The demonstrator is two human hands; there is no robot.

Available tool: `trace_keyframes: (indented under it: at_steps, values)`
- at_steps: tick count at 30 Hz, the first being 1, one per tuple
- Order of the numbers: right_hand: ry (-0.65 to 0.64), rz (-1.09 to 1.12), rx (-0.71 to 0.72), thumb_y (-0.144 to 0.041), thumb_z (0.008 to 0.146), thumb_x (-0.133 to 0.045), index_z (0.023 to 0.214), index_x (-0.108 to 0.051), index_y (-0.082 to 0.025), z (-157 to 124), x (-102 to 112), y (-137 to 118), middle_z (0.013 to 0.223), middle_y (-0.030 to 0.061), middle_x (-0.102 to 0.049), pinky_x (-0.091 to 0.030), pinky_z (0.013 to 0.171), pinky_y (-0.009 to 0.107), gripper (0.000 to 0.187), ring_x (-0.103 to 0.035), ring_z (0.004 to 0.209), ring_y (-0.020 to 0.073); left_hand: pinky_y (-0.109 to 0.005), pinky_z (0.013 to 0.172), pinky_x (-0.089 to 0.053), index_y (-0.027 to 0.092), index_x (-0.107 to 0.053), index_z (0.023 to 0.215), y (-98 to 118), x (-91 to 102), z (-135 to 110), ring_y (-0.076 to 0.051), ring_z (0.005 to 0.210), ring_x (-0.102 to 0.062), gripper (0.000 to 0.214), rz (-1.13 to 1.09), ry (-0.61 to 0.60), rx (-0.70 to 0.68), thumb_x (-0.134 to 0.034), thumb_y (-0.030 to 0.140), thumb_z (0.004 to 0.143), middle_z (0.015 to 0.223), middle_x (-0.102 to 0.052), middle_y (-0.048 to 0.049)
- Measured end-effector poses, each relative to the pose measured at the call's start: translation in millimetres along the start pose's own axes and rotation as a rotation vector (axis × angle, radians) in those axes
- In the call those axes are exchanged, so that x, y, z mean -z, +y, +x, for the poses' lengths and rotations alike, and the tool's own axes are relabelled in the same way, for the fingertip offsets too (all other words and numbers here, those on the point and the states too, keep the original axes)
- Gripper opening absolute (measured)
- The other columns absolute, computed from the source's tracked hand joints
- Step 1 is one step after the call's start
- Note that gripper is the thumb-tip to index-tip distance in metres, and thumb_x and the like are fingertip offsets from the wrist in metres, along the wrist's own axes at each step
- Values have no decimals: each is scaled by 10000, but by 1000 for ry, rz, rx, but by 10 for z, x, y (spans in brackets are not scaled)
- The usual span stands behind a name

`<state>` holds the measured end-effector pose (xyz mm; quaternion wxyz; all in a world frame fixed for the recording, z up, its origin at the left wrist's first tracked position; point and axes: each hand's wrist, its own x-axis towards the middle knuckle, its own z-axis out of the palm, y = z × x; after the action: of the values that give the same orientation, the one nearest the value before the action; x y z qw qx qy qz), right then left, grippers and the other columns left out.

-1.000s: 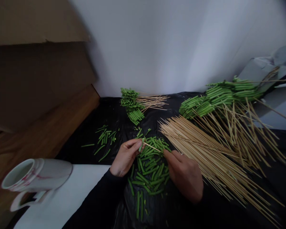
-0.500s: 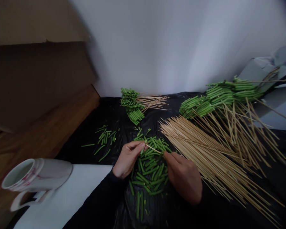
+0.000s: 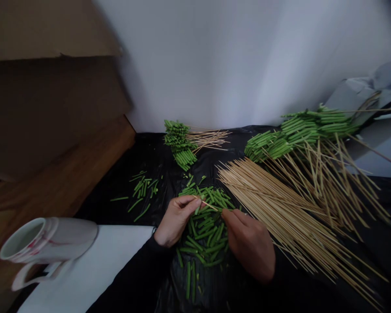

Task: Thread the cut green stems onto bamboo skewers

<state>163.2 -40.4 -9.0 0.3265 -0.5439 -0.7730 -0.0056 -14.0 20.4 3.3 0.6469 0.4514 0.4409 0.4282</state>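
My left hand (image 3: 176, 219) is closed in a pinch, with a green bean piece (image 3: 197, 211) showing just below its fingertips. A thin wooden skewer (image 3: 210, 205) spans the gap between my hands, its pointed end at the left thumb and fingers. On the right, my right hand (image 3: 250, 245) is closed around the skewer; the rest of the skewer is hidden by the hand. Beneath both hands lies a loose heap of cut green beans (image 3: 203, 250). Whether the skewer tip pierces the bean piece, I cannot tell.
Bare skewers (image 3: 280, 204) lie in a large bundle to the right. Skewered beans are stacked in one pile (image 3: 184, 158) behind and another (image 3: 303, 130) at back right. Some loose bean pieces (image 3: 145, 187) sit left. A mug (image 3: 65, 237) lies near a white sheet (image 3: 114, 243).
The skewer's pointed end now shows across the left thumb and fingers, where green pieces showed before. My right hand has shifted slightly left.
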Motion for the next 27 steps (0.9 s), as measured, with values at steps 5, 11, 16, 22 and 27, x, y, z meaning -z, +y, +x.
trace_keyframes:
  at_steps: [5, 11, 16, 22, 27]
  values:
    - [4, 50, 1, -119, 936, -402, 936, -637, -173, -1, -14, -22, 705, 11, -605, -335, 595, 261, 241, -554, 620, 127, -249, 691, -439, 160, -775, 746, -100, -52, -34, -152, 712, -583, 164, 102, -12, 18, -758, 323, 734, 776, -716, -51]
    - [-39, 95, -36, -126, 932, -411, 867, -631, -177, -4, -55, -35, 700, 18, -613, -369, 617, 248, 235, -572, 632, 127, -277, 716, -469, 170, -772, 715, -110, -118, -55, -170, 722, -603, 140, 192, -24, -44, -766, 309, 713, 780, -724, -53]
    - [-54, 117, -50, -152, 947, -409, 862, -641, -186, 21, -43, -4, 702, 18, -627, -377, 622, 237, 250, -590, 650, 121, -279, 738, -471, 167, -779, 735, -68, -89, -43, -179, 751, -619, 172, 200, -41, -55, -760, 338, 727, 799, -733, -65]
    - [22, 50, -90, -173, 952, -419, 913, -657, -191, 88, 25, 169, 761, 25, -651, -368, 600, 238, 242, -599, 709, 125, -262, 710, -469, 158, -778, 879, 81, 247, 112, -172, 762, -633, 279, 61, 200, -102, -746, 398, 740, 828, -740, -80]
    - [38, -4, -76, -168, 942, -424, 926, -652, -186, 104, 37, 233, 756, 26, -638, -355, 594, 250, 229, -579, 684, 133, -257, 737, -464, 161, -775, 850, 142, 401, 181, -177, 797, -636, 233, 219, 273, -145, -785, 335, 695, 865, -746, -74]
